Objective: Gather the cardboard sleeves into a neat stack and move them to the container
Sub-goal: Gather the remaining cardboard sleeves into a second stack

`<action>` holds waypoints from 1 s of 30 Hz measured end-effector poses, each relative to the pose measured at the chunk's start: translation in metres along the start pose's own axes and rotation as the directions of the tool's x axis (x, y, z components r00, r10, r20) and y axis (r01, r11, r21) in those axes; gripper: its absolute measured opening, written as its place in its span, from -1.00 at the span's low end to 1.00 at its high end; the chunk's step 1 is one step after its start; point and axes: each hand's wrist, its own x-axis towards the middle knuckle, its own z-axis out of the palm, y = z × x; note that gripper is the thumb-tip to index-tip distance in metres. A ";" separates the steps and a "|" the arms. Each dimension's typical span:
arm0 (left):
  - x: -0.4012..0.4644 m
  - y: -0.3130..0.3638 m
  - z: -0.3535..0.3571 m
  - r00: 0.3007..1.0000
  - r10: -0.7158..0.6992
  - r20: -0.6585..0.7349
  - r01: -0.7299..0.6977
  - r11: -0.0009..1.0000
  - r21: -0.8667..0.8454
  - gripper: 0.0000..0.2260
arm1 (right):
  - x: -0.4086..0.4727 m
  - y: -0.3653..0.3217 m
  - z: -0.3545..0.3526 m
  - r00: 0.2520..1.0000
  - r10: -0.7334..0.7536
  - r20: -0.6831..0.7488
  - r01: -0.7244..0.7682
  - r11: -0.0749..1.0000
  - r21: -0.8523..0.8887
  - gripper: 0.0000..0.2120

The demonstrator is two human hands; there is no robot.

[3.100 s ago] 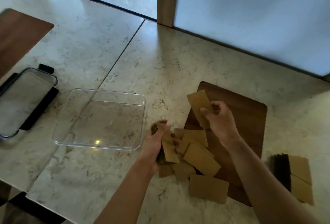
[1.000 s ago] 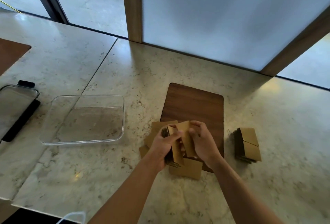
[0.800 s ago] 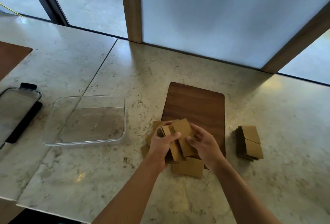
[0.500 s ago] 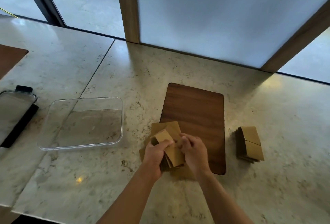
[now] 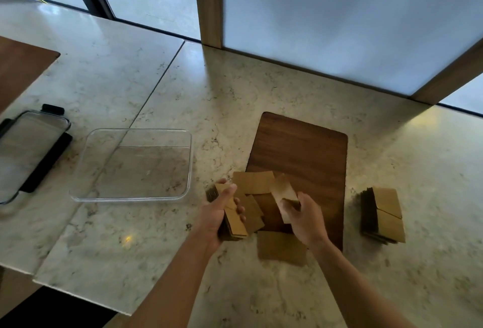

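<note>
My left hand grips a stack of brown cardboard sleeves on edge, just left of the wooden board. My right hand pinches a single sleeve, lifted and tilted over the board's near left part. A few loose sleeves lie flat around them: one at the board's left edge, one under the stack, one off the board's near edge. The clear plastic container sits to the left with nothing inside.
A second stack of sleeves lies on the marble counter right of the board. The container's lid with black clips rests at far left. The counter's front edge runs close below my arms. Window panes and wooden posts stand behind.
My hands have come apart: the right hand moved right and picked up a single sleeve, while the left keeps the stack. The sleeve off the board's near edge shows again.
</note>
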 end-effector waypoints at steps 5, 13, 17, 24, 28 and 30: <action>0.003 -0.004 0.019 0.997 0.065 0.040 -0.073 0.970 0.233 -0.53 | -0.022 -0.033 -0.010 0.978 0.105 0.183 -0.193 0.791 0.580 -0.66; 0.000 -0.005 -0.001 0.994 -0.096 -0.055 0.109 0.934 0.339 -0.58 | -0.033 -0.050 0.015 0.970 -0.236 0.050 0.227 0.963 0.144 -0.77; -0.006 -0.001 -0.021 0.999 -0.036 -0.013 0.038 0.968 0.246 -0.50 | 0.017 -0.055 0.014 0.963 -0.269 -0.016 0.261 0.944 -0.200 -0.62; -0.009 0.005 -0.026 0.999 0.035 0.018 -0.034 0.999 -0.007 -0.38 | 0.055 -0.059 0.014 0.923 -0.325 0.207 0.385 0.805 -0.451 -0.50; -0.007 0.008 -0.020 0.997 -0.021 0.070 0.027 0.996 -0.089 -0.55 | 0.045 -0.039 -0.009 0.983 -0.180 0.038 0.181 0.982 -0.042 -0.85; -0.005 0.011 -0.015 0.994 -0.058 0.089 0.066 0.994 -0.090 -0.56 | 0.035 -0.034 -0.030 0.976 -0.209 0.057 0.200 0.971 0.133 -0.81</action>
